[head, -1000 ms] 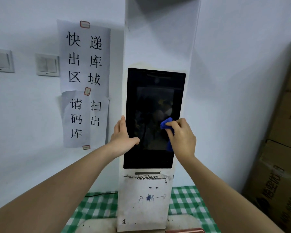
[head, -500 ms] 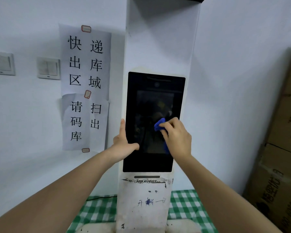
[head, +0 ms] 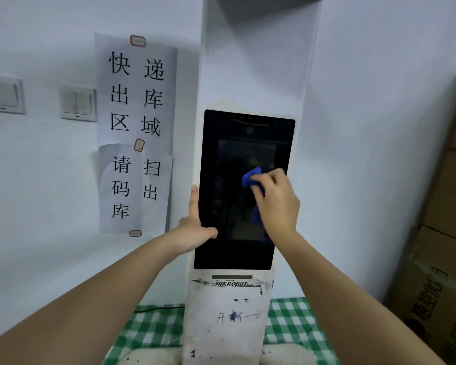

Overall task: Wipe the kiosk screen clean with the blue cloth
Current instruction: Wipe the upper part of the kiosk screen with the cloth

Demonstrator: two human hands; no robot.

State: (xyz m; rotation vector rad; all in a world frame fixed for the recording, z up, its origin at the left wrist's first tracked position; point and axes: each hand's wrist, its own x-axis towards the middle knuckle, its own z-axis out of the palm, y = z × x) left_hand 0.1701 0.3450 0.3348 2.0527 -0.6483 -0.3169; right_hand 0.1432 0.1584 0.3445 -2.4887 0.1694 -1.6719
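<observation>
A tall white kiosk (head: 256, 61) stands upright with a dark screen (head: 229, 206) set in its front. My right hand (head: 277, 204) is closed on a bunched blue cloth (head: 250, 177) and presses it against the middle of the screen; part of the cloth hangs below my palm. My left hand (head: 192, 227) grips the kiosk's left edge, thumb on the black glass and a finger pointing up along the side.
Paper signs (head: 136, 133) and two wall switches (head: 78, 102) are on the wall to the left. Stacked cardboard boxes (head: 442, 233) stand at the right. The kiosk rests on a green checked cloth (head: 148, 330).
My right hand has slid the blue cloth leftward and a little upward across the screen. My left hand stays on the kiosk's left edge.
</observation>
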